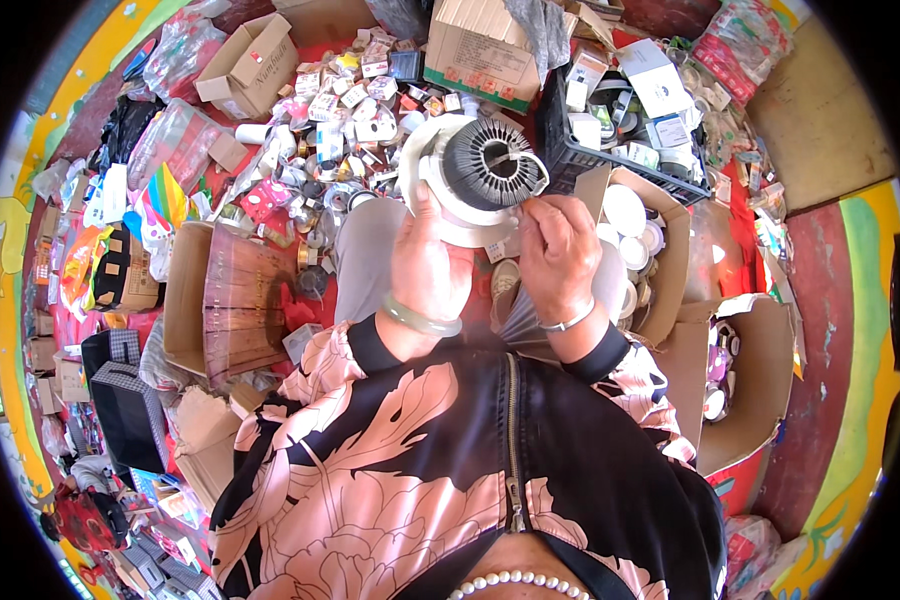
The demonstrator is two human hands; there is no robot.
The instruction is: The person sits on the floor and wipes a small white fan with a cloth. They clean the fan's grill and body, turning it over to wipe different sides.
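In front of me is a round downlight [482, 165] with a black finned heat sink and a wide white rim, its finned back facing up. My left hand [425, 268] is closed around the left side of the white rim. With bent fingers pressed together, my right hand [558, 250] grips the light's right edge, beside a pale bracket. What the right fingertips pinch there is partly hidden. Just right of my knees, a cardboard box [675, 285] holds several round white lamp parts.
A heap of small boxes and lamp parts [345, 125] covers the floor ahead. A black plastic crate [620, 165] stands front right, filled with mixed parts. Cardboard boxes stand at my left [183, 300] and right [775, 425]. A large carton [480, 50] sits at the back.
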